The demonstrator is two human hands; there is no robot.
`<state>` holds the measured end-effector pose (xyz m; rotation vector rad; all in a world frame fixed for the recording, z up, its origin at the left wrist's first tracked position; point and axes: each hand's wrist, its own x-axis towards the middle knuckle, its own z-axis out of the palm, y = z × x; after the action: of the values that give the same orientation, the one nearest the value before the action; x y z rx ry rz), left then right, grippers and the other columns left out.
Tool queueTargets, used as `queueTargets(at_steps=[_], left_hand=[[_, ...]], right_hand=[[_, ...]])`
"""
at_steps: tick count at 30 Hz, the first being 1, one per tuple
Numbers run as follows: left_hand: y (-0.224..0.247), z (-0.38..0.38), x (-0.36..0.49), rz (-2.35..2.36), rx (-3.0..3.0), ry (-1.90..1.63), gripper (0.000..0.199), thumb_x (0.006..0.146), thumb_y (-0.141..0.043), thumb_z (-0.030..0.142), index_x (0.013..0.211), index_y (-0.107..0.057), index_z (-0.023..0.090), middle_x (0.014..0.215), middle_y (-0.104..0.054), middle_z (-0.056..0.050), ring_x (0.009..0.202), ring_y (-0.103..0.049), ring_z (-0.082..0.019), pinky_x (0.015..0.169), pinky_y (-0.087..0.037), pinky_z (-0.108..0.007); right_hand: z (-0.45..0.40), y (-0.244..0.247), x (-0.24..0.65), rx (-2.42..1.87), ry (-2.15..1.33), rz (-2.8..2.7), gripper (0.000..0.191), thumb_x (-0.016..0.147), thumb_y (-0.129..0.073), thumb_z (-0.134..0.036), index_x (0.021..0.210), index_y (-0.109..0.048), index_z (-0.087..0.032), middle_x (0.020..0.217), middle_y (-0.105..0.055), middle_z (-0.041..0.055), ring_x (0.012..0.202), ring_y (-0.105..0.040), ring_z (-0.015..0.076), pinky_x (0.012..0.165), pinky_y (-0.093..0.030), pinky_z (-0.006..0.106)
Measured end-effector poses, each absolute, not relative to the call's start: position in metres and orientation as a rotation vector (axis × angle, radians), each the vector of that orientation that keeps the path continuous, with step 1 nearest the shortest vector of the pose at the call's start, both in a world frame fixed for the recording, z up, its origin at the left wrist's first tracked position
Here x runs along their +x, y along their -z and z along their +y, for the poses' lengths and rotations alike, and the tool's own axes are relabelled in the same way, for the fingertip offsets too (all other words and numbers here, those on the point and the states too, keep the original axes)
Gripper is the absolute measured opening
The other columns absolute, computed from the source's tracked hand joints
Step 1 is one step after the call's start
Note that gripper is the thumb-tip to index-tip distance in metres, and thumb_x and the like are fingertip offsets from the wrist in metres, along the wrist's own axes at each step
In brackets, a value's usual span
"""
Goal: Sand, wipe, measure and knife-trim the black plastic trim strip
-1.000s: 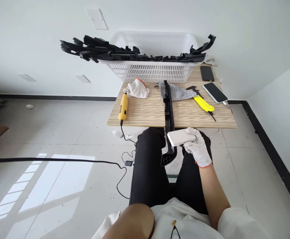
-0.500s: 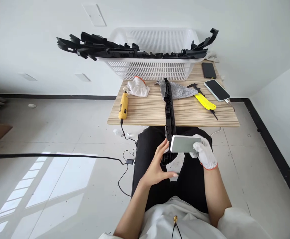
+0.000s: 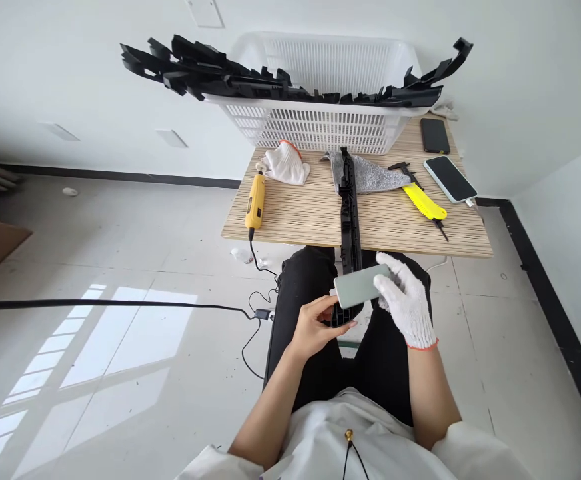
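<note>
My right hand [image 3: 406, 303], in a white knit glove, grips a flat grey-white rectangular block [image 3: 361, 287] over my lap. My bare left hand [image 3: 316, 325] sits just below the block's left end, fingers curled toward it and toward the lower end of a long black plastic trim strip [image 3: 349, 207]. That strip lies along the striped wooden table [image 3: 300, 220] and hangs off the front edge between my knees.
On the table: a yellow rotary tool [image 3: 255, 200] with a cord, a spare white glove [image 3: 287, 164], a grey cloth [image 3: 370, 176], a yellow caliper [image 3: 424, 202], two phones [image 3: 451, 179]. A white basket [image 3: 320, 100] carrying black trim parts [image 3: 230, 73] stands at the back.
My left hand came up from out of view to the block's left end. The block tilted and shifted slightly in my right hand; the view drifted a little.
</note>
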<state>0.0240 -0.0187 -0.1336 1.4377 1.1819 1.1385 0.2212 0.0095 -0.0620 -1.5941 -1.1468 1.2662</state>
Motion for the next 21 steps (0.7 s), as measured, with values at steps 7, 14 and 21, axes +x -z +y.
queueTargets(at_steps=[7, 14, 21], left_hand=[[0.1308, -0.0168, 0.0238, 1.144, 1.347, -1.132, 0.043, 0.065, -0.088, 0.036, 0.102, -0.079, 0.017, 0.078, -0.069, -0.006, 0.067, -0.061, -0.016, 0.056, -0.052, -0.026], [0.1322, -0.0163, 0.0227, 1.176, 1.384, -1.142, 0.049, 0.064, -0.089, 0.034, 0.11, -0.079, 0.02, 0.07, -0.063, -0.002, 0.057, -0.05, -0.011, 0.047, -0.041, -0.021], [0.1346, -0.016, 0.0227, 1.134, 1.398, -1.132, 0.055, 0.066, -0.089, 0.034, 0.118, -0.075, 0.022, 0.087, -0.072, -0.006, 0.064, -0.056, -0.012, 0.051, -0.044, -0.021]], right_hand=[[0.0083, 0.0607, 0.228, -1.62, -1.285, -1.271, 0.049, 0.084, -0.069, -0.046, 0.131, -0.066, -0.034, 0.111, -0.069, 0.0037, 0.075, -0.062, 0.0159, 0.055, -0.055, 0.026], [0.008, 0.0597, 0.2293, -1.649, -1.306, -1.122, 0.047, 0.085, -0.069, -0.044, 0.131, -0.065, -0.033, 0.097, -0.068, 0.0015, 0.07, -0.059, 0.012, 0.056, -0.053, 0.023], [0.0108, 0.0584, 0.2247, -1.688, -1.19, -0.967, 0.045, 0.083, -0.07, -0.042, 0.127, -0.068, -0.029, 0.1, -0.068, 0.0024, 0.069, -0.06, 0.0115, 0.056, -0.054, 0.023]])
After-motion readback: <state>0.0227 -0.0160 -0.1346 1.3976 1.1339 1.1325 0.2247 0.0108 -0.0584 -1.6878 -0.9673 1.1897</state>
